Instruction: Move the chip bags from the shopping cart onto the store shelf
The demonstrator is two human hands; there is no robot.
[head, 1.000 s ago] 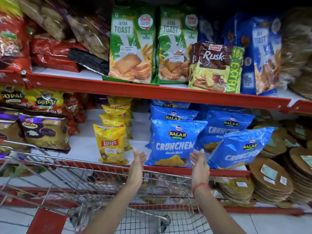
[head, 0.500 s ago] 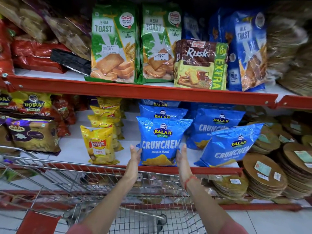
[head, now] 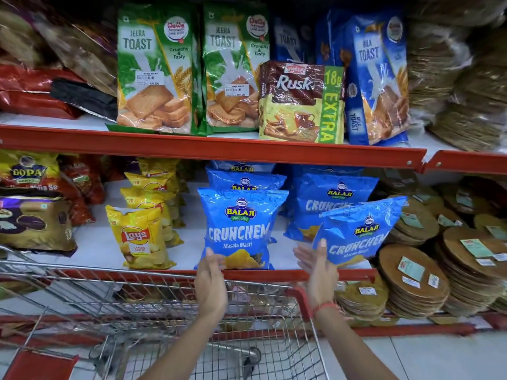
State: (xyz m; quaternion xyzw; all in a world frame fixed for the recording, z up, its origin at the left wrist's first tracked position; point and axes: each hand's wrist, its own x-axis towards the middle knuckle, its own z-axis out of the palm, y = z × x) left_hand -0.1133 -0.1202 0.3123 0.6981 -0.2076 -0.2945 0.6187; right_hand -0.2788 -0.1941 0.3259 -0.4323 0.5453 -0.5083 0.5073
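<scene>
A blue Balaji Crunchem chip bag (head: pixel 239 229) stands upright at the front of the middle shelf (head: pixel 153 275). My left hand (head: pixel 210 283) is open, its fingertips touching that bag's lower left corner. A second blue Crunchem bag (head: pixel 362 231) leans tilted to the right of it. Open as well, my right hand (head: pixel 318 267) rests its thumb against this bag's lower left edge, fingers spread. More blue bags (head: pixel 329 198) stand behind. The wire shopping cart (head: pixel 137 300) is below my arms, against the shelf.
Yellow Lay's bags (head: pixel 141 237) stand in a row left of the blue ones, with Gopal packs (head: pixel 30 171) further left. Stacks of round flat packs (head: pixel 417 272) fill the right. Toast and rusk packs (head: pixel 300 102) sit on the upper shelf.
My right hand has left the front blue bag and moved right to the tilted bag. My left hand stays by the front bag's lower left corner.
</scene>
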